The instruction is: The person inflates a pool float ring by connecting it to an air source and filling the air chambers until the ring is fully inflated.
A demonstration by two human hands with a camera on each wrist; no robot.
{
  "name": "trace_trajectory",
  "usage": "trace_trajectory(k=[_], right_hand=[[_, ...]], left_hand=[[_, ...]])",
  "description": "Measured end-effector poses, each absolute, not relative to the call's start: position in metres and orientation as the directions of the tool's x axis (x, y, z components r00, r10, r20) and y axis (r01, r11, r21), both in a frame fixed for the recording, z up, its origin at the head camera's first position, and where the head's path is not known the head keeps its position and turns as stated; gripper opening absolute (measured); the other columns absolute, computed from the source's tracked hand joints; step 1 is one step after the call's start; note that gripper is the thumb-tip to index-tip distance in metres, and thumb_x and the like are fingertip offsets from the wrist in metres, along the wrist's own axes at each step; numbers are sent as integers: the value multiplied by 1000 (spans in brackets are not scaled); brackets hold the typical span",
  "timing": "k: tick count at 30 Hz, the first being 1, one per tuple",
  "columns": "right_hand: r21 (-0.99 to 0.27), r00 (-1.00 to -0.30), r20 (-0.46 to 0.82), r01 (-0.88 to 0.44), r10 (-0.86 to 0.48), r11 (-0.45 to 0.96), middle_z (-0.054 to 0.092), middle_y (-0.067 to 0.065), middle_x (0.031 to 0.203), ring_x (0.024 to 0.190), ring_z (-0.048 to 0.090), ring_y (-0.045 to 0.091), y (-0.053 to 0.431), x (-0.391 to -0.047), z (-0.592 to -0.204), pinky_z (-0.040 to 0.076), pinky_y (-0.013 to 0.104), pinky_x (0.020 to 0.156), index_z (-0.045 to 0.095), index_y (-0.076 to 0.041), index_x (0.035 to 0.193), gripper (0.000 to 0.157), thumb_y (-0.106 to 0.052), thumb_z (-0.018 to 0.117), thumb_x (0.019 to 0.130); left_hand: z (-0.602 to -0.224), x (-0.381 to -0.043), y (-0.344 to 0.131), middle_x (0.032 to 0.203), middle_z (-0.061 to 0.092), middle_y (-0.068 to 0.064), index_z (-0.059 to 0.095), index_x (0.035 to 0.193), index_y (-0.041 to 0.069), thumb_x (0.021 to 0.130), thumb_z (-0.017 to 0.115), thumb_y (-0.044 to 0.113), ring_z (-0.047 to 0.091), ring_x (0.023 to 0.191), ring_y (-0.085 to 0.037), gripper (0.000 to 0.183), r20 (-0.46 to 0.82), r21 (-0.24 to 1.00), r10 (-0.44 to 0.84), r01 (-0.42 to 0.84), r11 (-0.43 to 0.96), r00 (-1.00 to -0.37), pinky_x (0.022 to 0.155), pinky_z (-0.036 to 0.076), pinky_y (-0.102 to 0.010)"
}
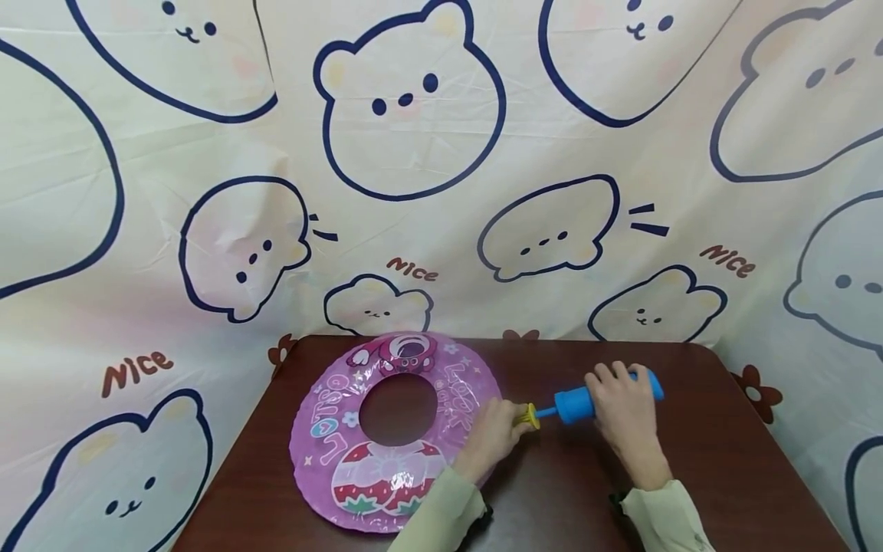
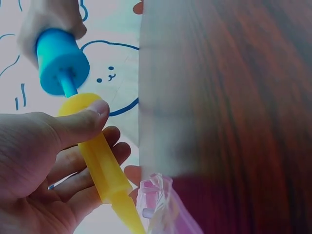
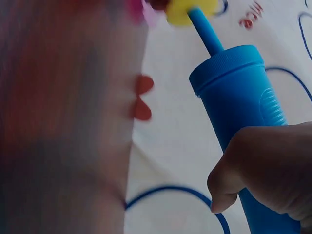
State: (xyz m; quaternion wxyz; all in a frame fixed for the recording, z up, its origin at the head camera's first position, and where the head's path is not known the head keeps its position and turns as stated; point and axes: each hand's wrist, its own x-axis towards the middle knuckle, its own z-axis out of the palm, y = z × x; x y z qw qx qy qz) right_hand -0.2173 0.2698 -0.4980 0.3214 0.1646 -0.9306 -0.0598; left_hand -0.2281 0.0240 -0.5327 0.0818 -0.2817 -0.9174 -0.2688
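Note:
A blue hand air pump (image 1: 574, 405) is held level over the right side of the table. My right hand (image 1: 624, 406) grips its thick barrel (image 3: 243, 102), fingers wrapped around it. From the barrel's end a thin blue stem (image 3: 206, 32) runs into a yellow nozzle (image 2: 102, 161). My left hand (image 1: 491, 433) pinches this nozzle, thumb (image 2: 85, 122) near its wide end. The tapered nozzle tip lies right at a clear valve (image 2: 148, 195) on a pink-purple inflatable swim ring (image 1: 313, 460). That ring looks filled out and lies flat, with the left forearm across its right edge.
The dark brown table (image 1: 552, 491) carries the ring on its left half. A cream cloth (image 1: 441, 230) printed with bear outlines hangs behind and around the table. The table's far edge (image 1: 607, 342) runs along the cloth.

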Motion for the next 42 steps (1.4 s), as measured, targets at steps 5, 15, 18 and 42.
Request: trace_trajectory(k=[5,15,18,42], right_hand=[[235,-715,583,-306,-386,923,72,16,101,97,63,38,252,-220,-511,51,61,91,74,-4,102,52,-13,103,60],[180,-729,578,-324,-367,929,73,13,102,100,63,38,262,-220,-503,50,60,95,75,-9,104,63,-18,108,50],[164,-737,594,-282,-323,945,73,13,103,102,62,39,285,-221,-494,49,61,98,74,-9,104,67,-17,109,47],[191,-839,442,-257,-317,947,75,15,100,94,66,39,312,-217,-490,50,63,89,75,-4,102,57,-24,99,54]], left_hand=[[-532,-228,25,77,73,6,84,100,13,96,82,26,49,64,-3,14,300,475,470,557,681,-830,63,45,-14],[-528,-231,25,76,72,5,84,105,10,96,82,24,48,62,-3,17,247,564,472,522,640,-846,60,45,-12],[-528,-232,25,76,71,7,84,102,11,97,81,25,47,62,-1,15,251,558,483,533,636,-839,59,45,-11],[-533,-229,28,71,69,8,82,91,14,93,85,26,45,60,-2,13,268,460,498,564,686,-825,57,41,-13]])
